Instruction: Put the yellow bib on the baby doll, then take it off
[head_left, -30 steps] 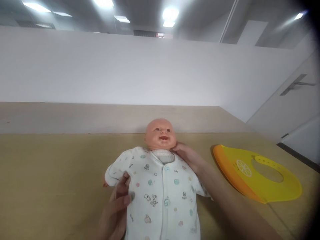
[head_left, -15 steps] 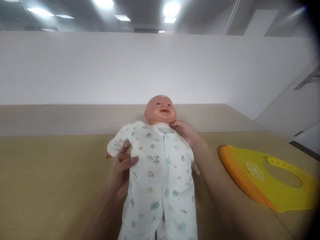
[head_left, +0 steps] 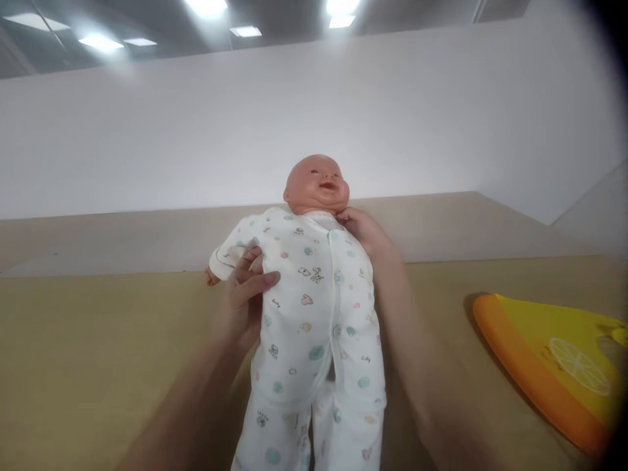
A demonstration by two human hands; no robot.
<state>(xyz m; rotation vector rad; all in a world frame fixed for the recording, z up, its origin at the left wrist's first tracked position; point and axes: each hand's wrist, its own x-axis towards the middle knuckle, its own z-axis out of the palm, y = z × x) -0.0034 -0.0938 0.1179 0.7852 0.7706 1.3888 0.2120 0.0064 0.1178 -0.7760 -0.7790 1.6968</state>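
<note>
A baby doll in a white printed top and trousers is in the middle of the head view, its head pointing to the far wall and turned slightly right. My left hand is closed around the doll's side below its sleeved arm, thumb on the chest and fingers partly hidden. With its fingers at the collar and neck, my right hand holds the doll by the other shoulder. The fingertips there are partly hidden behind the chin and collar.
A yellow bib with an orange pocket and a white citrus print lies on the table at the right, cut off by the frame edge. A white wall rises behind the table's pale back strip.
The view has shifted and tilted, so the doll appears higher and more of its trousers shows. The bib sits further right and lower in view. Both hands keep their places on the doll.
</note>
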